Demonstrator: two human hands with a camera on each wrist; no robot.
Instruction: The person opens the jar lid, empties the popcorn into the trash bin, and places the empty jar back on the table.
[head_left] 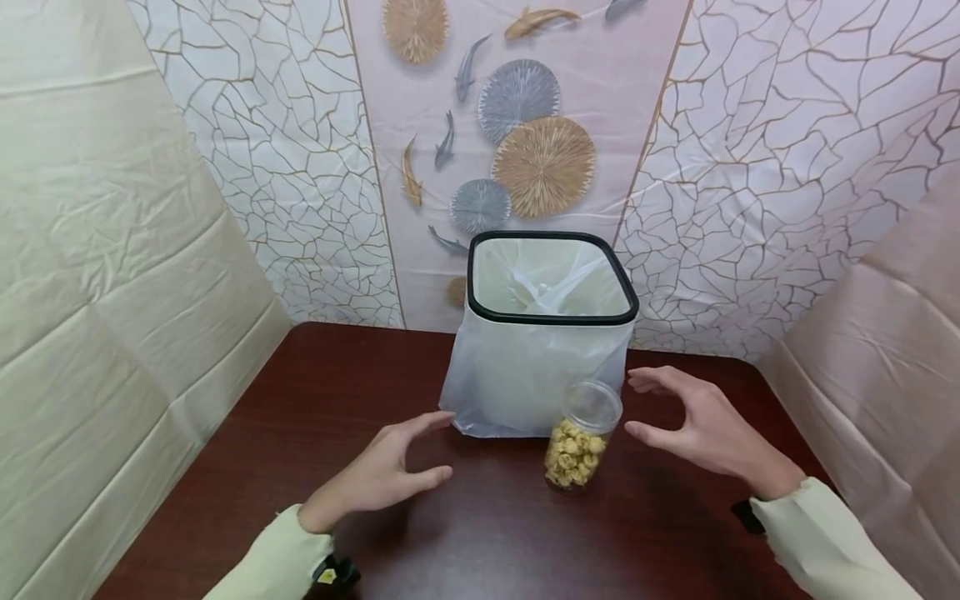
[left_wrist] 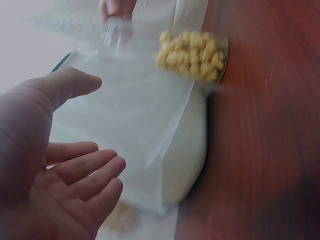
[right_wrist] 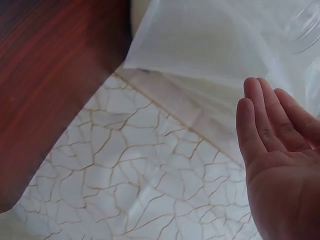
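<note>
A clear jar point(head_left: 576, 446) with yellow popcorn filling its lower part stands on the dark red table, in front of a lined bin. My right hand point(head_left: 701, 425) hovers just right of the jar, thumb and fingers spread apart and holding nothing. To the left of the jar, farther off, my left hand point(head_left: 386, 467) is also spread and holds nothing. The left wrist view shows the popcorn point(left_wrist: 192, 56) past the fingertips. In the right wrist view, straight fingers overlap the white bag, with part of the jar point(right_wrist: 306, 30) at the top right corner.
Behind the jar stands the white bin, its black rim point(head_left: 555, 319) holding a translucent bag point(head_left: 480, 392) folded over the outside. A patterned backdrop point(head_left: 300, 167) hangs behind the table point(head_left: 360, 371), with beige cloth point(head_left: 97, 333) along both sides.
</note>
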